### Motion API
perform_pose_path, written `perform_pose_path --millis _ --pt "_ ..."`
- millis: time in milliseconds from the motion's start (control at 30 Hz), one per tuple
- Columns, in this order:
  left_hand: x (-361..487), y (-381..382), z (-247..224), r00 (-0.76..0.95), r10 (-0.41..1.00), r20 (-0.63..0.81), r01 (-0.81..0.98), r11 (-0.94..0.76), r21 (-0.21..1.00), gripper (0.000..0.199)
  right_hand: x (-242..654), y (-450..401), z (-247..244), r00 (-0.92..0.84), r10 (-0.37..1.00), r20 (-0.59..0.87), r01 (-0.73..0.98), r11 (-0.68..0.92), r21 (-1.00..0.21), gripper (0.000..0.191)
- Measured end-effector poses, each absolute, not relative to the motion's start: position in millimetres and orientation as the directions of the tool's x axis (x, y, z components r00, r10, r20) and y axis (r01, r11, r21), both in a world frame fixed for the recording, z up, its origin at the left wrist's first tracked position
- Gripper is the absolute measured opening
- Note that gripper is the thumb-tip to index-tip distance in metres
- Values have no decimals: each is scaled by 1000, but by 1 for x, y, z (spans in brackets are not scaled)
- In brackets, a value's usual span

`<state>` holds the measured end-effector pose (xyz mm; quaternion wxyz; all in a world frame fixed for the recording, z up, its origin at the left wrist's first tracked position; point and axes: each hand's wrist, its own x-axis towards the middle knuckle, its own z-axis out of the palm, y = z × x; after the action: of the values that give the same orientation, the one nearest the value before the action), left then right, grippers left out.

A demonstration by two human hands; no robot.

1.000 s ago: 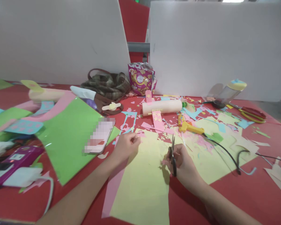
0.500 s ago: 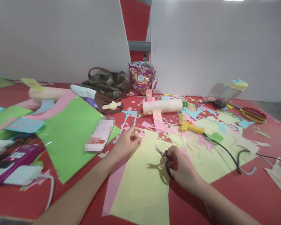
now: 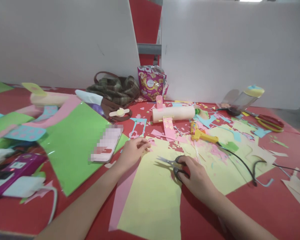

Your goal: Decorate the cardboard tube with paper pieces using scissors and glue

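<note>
Black-handled scissors [image 3: 166, 160] are in my right hand [image 3: 195, 173], its thumb and fingers at the two loops. Their blades are slightly apart and point left, over a yellow paper sheet [image 3: 152, 203]. My left hand [image 3: 132, 150] is closed in a pinch at the sheet's far left corner. What lies between its fingertips is too small to make out, though pink scraps show beside them. Under the yellow sheet's left side a pink sheet [image 3: 120, 203] sticks out.
A white tube [image 3: 182, 114] with pink strips lies ahead. To its right are a yellow glue gun [image 3: 202, 135] with a black cord, paper scraps and red-handled scissors [image 3: 270, 121]. Leftward lie a phone [image 3: 107, 145], a green sheet [image 3: 72, 150] and a purple box [image 3: 22, 170].
In my right hand the scissors have turned to point more to the left, and their handles have spread apart. My left hand has barely moved.
</note>
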<state>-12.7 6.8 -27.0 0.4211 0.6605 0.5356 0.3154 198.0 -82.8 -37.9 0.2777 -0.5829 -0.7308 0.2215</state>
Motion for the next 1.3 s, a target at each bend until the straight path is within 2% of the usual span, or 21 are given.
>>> perform_pose_path --millis 200,333,400,467,533,633,700,800,933,1067,1300 --pt "-11 5 -29 222 975 -14 452 -90 888 17 205 -76 -31 -438 881 180 748 468 -471 26" --pt "-11 4 -30 225 974 2 451 -106 886 17 215 -68 -18 -448 876 178 784 481 -392 17" --pt "-11 4 -30 228 974 8 445 -111 889 17 225 -60 -12 -386 910 154 855 415 -310 17" --pt "-11 3 -28 227 974 3 437 -105 893 18 238 -50 -7 -281 949 145 943 301 -139 19" --pt "-9 3 -26 224 975 -8 428 -91 899 19 253 -38 -5 -91 993 73 994 87 59 26" --pt "-6 2 -24 229 973 -16 453 -92 887 18 274 -17 -7 39 997 65 991 -47 127 33" --pt "-3 1 -23 246 969 -9 469 -111 876 18 283 -4 -11 84 996 40 986 -89 140 39" --pt "0 1 -25 271 963 8 430 -128 893 18 292 10 -16 57 998 -34 991 -53 119 42" --pt "6 4 -24 298 954 -19 330 -85 940 15 298 17 -15 25 996 -84 996 -18 87 35" --pt "16 18 -18 362 923 -132 183 68 981 15 304 17 -4 26 997 -68 998 -22 58 46" --pt "44 49 -17 359 907 -221 96 199 975 17 303 14 24 -58 998 20 996 59 -71 50"
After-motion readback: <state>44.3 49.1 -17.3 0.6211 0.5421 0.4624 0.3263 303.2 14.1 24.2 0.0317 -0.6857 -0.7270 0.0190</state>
